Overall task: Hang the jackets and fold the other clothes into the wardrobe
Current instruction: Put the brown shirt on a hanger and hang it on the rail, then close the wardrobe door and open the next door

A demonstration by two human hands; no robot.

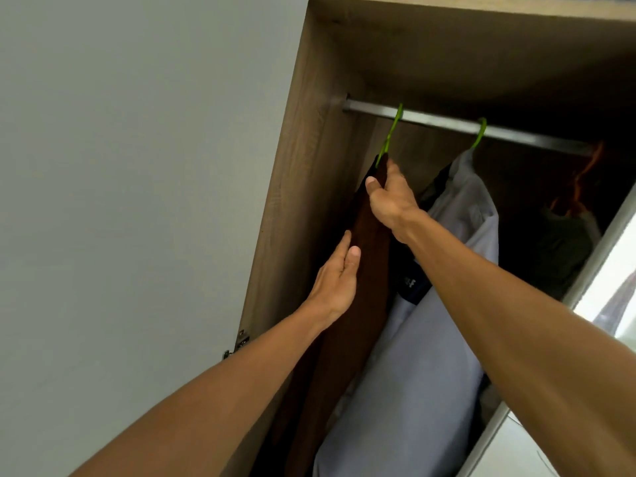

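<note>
A dark brown jacket (358, 304) hangs on a green hanger (390, 136) hooked over the metal rail (447, 123) at the left end of the wardrobe. My right hand (389, 197) grips the jacket's top just below the hanger hook, thumb on the near side. Lower down, my left hand (339, 280) lies flat against the jacket's left side, fingers straight. A light blue-grey jacket (430, 339) hangs to the right on a second green hanger (480, 132).
The wardrobe's wooden side panel (296, 201) stands close on the left, with the open grey door (137, 201) beyond it. An orange hanger (585, 180) with a dark green garment (564, 249) hangs at the far right. The sliding door edge (592, 263) borders the right.
</note>
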